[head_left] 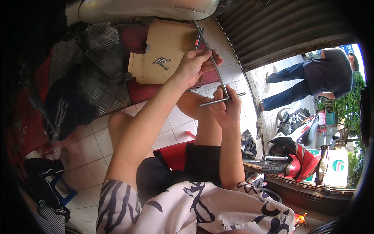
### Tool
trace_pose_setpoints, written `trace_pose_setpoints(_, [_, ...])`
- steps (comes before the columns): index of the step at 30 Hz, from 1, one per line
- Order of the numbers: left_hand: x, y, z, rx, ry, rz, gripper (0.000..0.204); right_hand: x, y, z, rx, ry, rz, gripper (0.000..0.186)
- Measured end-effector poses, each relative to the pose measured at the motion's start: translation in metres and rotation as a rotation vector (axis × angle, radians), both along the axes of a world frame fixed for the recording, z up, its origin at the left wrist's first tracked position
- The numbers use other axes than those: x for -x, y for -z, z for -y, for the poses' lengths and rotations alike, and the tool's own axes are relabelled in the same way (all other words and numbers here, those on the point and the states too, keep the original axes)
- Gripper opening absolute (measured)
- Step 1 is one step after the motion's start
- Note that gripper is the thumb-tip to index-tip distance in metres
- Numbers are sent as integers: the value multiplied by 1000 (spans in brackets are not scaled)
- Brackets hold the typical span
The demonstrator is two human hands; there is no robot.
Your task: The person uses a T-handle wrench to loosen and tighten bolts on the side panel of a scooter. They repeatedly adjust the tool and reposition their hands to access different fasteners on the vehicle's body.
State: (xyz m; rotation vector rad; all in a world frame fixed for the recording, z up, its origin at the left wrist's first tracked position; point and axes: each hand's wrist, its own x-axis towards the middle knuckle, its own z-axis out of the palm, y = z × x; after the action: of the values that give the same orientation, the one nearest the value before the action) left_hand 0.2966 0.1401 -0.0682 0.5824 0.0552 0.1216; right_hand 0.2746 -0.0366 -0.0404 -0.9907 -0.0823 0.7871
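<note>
A long metal T-handle wrench [220,78] slants up and away from my body, its far tip at the underside of a silver motorcycle cover [144,9]. Partway along the shaft, my left hand [194,66] has thumb and fingers closed around it. At the near end my right hand [229,105] grips the wrench where the crossbar meets the shaft, and the bar sticks out on both sides. Whether the tip sits in a fastener is too small to tell. Several loose bolts [161,62] lie on a sheet of cardboard [165,39] beyond my left forearm.
A red platform [132,46] with dark tread-plate [105,54] lies under the cardboard. A black-and-red tool [198,39] rests beside the shaft. White tiles [91,150] cover the floor. To the right are a shutter [280,27], a standing person [315,78] and a red motorcycle [304,163].
</note>
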Motion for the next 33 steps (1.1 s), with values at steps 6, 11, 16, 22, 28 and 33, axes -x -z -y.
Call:
trace_pose_setpoints(6, [3,-3,-27,-509,46,-146,22,-9,-3,0,-468,-14,-356,32])
trace_pose_setpoints(11, [19,35,-53,-1825,-296,-349,15,-6,3,-2,102,83,40,30])
trace_pose_setpoints(16, [18,98,-72,-1853,-254,-161,18,-6,-5,15,-195,-34,-103,30])
trace_pose_setpoints(22, [27,97,-68,-1951,-365,-115,12,14,-33,62,240,-71,376,35])
trace_pose_setpoints(28, [20,49,-48,-1265,-167,-233,12,46,-34,118,358,-109,603,39])
trace_pose_setpoints(33, [29,21,-41,-692,-167,-145,11,61,-29,145,245,18,364,35])
